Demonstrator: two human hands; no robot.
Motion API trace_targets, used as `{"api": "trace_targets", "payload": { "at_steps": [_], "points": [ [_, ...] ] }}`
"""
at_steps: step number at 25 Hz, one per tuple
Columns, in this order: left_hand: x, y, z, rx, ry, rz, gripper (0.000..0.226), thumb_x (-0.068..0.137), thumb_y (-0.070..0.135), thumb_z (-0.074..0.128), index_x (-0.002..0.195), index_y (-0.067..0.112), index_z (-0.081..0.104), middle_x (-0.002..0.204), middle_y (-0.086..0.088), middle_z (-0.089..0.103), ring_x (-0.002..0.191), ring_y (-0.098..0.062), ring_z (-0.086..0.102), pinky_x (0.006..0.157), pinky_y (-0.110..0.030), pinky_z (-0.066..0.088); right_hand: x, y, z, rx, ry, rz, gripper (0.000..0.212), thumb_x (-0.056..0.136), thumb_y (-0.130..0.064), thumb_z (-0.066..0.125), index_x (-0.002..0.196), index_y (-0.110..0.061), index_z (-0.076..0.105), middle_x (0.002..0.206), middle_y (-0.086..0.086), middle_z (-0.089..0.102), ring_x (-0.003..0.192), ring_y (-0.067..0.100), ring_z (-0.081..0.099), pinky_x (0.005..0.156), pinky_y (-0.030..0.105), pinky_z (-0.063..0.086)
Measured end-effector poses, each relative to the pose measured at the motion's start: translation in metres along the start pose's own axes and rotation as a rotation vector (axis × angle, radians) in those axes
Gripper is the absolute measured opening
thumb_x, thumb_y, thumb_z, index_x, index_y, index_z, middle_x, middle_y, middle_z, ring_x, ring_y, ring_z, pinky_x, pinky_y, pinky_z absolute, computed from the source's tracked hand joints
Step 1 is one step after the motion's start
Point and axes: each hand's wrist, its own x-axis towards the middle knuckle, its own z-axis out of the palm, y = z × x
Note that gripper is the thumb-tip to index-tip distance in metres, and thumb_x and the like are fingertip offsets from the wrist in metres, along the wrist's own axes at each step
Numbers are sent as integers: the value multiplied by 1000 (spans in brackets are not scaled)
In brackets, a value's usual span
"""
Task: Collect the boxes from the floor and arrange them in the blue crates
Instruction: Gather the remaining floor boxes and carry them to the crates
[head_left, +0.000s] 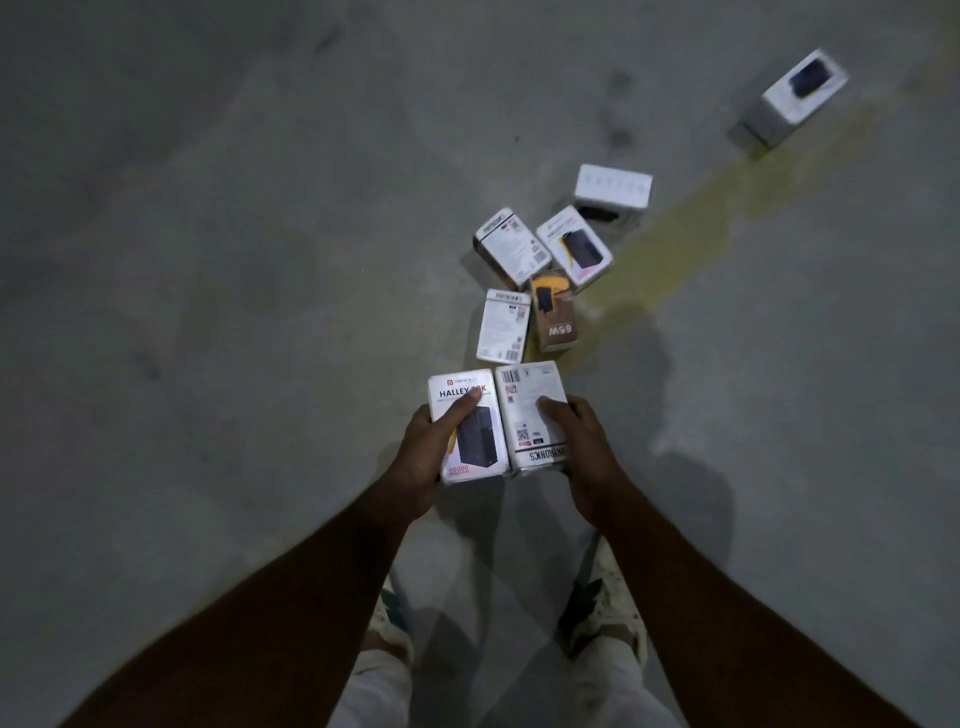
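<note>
Head view: left hand and right hand each grip a box, pressed side by side, likely for carrying to the crates.

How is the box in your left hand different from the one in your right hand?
The box in the left hand shows its front, with the name HALLEY and a picture of a dark device; the box in the right hand shows its back, with barcodes and small print. The left box's lettering reads upright, while the right box's brand name reads upside down. Both are white, about the same size, and held side by side, touching, above the floor.
</note>
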Motion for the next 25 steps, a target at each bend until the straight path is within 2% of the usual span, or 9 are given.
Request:
{"api": "trace_targets", "payload": {
  "at_steps": [3,6,8,12,14,16,17,21,25],
  "points": [
    [-42,36,27,41,-121,-2,51,83,39,74,126,14,67,120,-12,73,113,-35,68,99,-52,53,-39,-43,-13,-52,12,-106,39,91,-32,68,121,-13,52,109,8,71,88,19,72,65,31,56],
    [-100,80,63,55,-208,-24,43,91,34,66,130,15,64,123,-12,72,114,-34,67,97,-46,55,-93,-91,-28,-40,59,-178,38,90,-26,69,120,-13,51,109,4,69,85,12,71,62,23,55],
    [-145,114,87,47,-256,-53,45,91,37,64,131,17,65,123,-11,72,107,-27,71,90,-40,58,-130,-123,-38,-8,81,-196,39,90,-29,69,121,-14,51,111,5,69,87,14,71,66,27,56],
    [-243,181,133,20,-292,-77,53,90,50,61,132,18,66,129,-8,69,107,-23,70,87,-39,60,-216,-192,-55,80,97,-214,39,90,-39,68,119,-18,53,116,9,68,101,25,70,83,44,58],
    [-290,204,155,-6,-288,-41,54,92,52,55,134,18,65,131,-9,68,107,-23,70,86,-37,60,-262,-225,-61,88,105,-239,31,92,-37,66,114,-20,53,116,11,68,99,26,69,81,43,57],
    [-336,226,176,3,-287,-12,57,93,57,51,135,21,64,132,-7,67,117,-26,65,100,-43,52,-310,-261,-66,115,105,-275,24,94,-34,63,112,-21,53,115,9,67,96,24,68,76,38,56],
    [-357,237,185,-5,-283,-1,58,94,60,47,134,22,64,132,-7,67,118,-26,64,102,-45,49,-332,-276,-68,123,103,-292,24,94,-35,62,112,-22,53,115,8,67,97,23,67,77,38,56],
    [-428,277,209,-33,-296,39,60,97,60,36,125,19,69,120,-9,72,97,-26,71,79,-36,58,-408,-326,-73,152,104,-355,32,95,-38,60,118,-17,53,116,11,67,99,25,67,81,40,55],
    [-482,303,222,14,-360,98,54,96,52,36,122,18,70,118,-12,72,92,-29,71,81,-38,54,-471,-356,-74,183,106,-405,37,96,-40,57,123,-16,50,114,7,68,97,22,68,80,37,53]
  ]
}}
